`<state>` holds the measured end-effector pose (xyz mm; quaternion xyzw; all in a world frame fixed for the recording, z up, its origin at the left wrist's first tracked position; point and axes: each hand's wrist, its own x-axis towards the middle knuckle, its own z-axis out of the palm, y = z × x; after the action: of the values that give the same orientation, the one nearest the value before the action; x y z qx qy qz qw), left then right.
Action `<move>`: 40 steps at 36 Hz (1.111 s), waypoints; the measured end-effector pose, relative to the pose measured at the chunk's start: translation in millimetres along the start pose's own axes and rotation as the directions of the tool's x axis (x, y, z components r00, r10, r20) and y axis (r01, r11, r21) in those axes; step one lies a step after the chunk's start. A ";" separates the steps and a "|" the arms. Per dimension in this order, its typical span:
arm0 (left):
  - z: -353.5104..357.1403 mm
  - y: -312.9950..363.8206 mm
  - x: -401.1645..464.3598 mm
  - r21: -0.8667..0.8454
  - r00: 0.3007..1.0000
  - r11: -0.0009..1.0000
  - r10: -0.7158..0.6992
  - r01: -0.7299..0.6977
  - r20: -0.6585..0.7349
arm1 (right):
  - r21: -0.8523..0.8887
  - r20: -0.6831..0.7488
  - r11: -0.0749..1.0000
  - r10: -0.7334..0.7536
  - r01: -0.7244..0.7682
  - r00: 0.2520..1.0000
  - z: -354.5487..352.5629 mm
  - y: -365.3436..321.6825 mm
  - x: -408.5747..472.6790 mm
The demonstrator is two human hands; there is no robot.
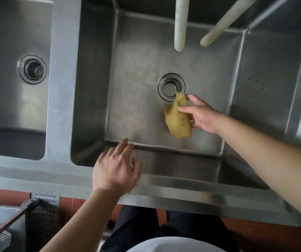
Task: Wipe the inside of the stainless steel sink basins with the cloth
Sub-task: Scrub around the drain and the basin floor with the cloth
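The right hand is inside the middle basin and its fingers are closed on a yellow cloth. The cloth hangs just beside the drain, and its upper corner overlaps the drain rim. The left hand rests on the front edge of the sink with the fingers spread apart, holding nothing. Two white hoses hang above the basin
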<state>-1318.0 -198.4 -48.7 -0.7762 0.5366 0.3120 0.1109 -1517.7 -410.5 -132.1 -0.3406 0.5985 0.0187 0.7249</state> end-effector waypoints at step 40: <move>-29.6 -51.1 42.6 -0.112 0.816 0.956 -0.290 0.271 -0.500 | -0.692 0.118 0.690 -0.185 0.214 0.976 40.2 -89.2 112.0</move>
<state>-1251.3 -225.5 -59.6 -0.9031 0.4208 0.0850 -0.0046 -1412.8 -500.8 -186.6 -0.6521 0.4917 0.1719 0.5510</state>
